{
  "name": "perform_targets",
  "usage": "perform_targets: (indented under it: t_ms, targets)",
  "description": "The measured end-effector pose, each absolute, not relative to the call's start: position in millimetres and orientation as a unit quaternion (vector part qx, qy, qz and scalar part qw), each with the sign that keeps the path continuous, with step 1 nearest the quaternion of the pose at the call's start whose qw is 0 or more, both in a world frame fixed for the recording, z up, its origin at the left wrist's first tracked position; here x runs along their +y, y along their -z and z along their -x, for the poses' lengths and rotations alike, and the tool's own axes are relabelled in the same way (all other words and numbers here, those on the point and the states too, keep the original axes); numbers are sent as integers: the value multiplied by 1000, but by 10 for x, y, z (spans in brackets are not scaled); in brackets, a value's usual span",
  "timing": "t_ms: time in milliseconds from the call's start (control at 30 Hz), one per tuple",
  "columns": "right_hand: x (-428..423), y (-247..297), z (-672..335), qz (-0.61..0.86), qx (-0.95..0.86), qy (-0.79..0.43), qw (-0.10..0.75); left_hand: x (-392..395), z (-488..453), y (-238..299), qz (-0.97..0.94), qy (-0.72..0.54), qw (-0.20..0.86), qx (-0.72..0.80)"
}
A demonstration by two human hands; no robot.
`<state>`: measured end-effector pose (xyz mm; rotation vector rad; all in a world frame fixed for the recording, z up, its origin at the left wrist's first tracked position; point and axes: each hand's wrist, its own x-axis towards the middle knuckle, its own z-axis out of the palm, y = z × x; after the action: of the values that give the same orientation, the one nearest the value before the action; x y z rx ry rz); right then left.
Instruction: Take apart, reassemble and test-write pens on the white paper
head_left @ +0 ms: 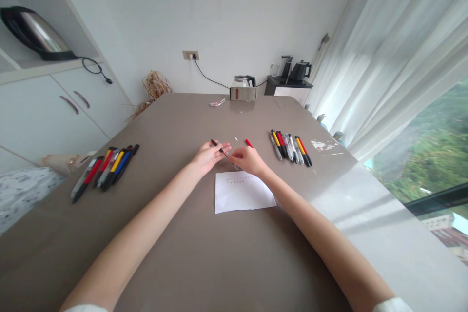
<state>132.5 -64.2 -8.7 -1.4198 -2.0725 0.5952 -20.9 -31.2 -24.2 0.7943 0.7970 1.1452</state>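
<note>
My left hand (209, 156) and my right hand (248, 160) meet above the far edge of a white sheet of paper (242, 193) on the grey-brown table (190, 248). The left hand's fingers pinch a thin black pen part (218, 147) that slants between both hands. My right hand is closed around a red pen (249, 143), whose red tip pokes out above the knuckles. A tiny white piece (236, 139) lies on the table just beyond the hands. Faint writing marks the top of the paper.
Several pens (106, 169) lie in a row at the left of the table, and several more pens (290, 147) at the right. A glass kettle (243, 88) stands at the far edge, with a wrapper (217, 103) beside it. White scuffs (321, 145) mark the table's right side.
</note>
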Motion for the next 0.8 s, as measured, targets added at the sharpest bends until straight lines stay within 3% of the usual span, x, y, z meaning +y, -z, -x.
perform_targets:
  t_ms: [433,800]
  targets:
    - [-545,36,-1477,523,-785,-279,178,-129,416,299,-272,-594,636,410]
    - [-540,21,-1512,524,-777,-284,201,-147,401,323,-263,-574,650,423]
